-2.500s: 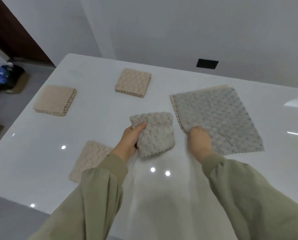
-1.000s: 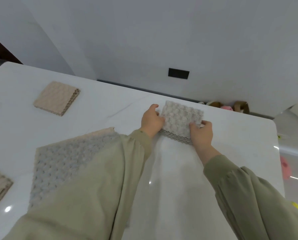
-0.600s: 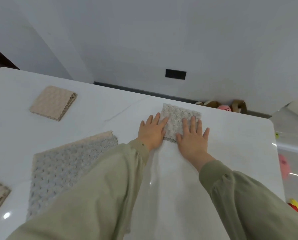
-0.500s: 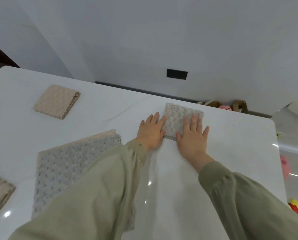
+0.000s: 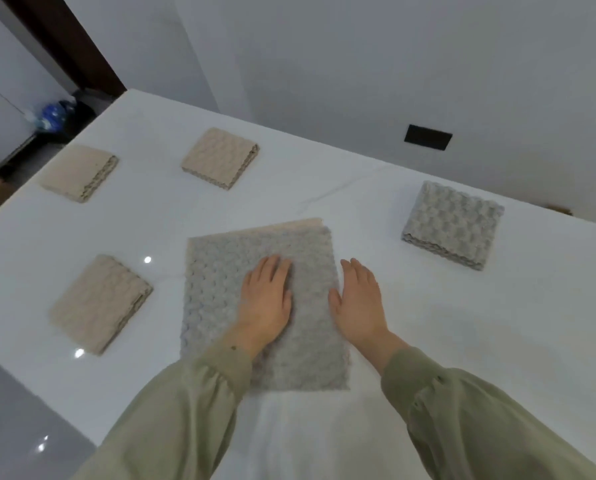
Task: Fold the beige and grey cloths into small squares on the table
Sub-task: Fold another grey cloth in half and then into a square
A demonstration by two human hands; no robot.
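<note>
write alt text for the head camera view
A person's left hand rests flat on an unfolded grey cloth on a white table, right hand flat at its right edge. Three folded beige squares lie to the left, one folded grey square far right.

White, glossy desk (image 5: 462,323) with small bright spots of reflected light (image 5: 147,260) on its left part. Behind it, a plain pale grey wall (image 5: 358,64) bearing a black rectangular plate (image 5: 428,137). Upper left: a dark brown panel (image 5: 71,53) slanting downward, with a blue object (image 5: 52,114) near its foot. Lower left: grey, shiny floor (image 5: 12,427).
</note>
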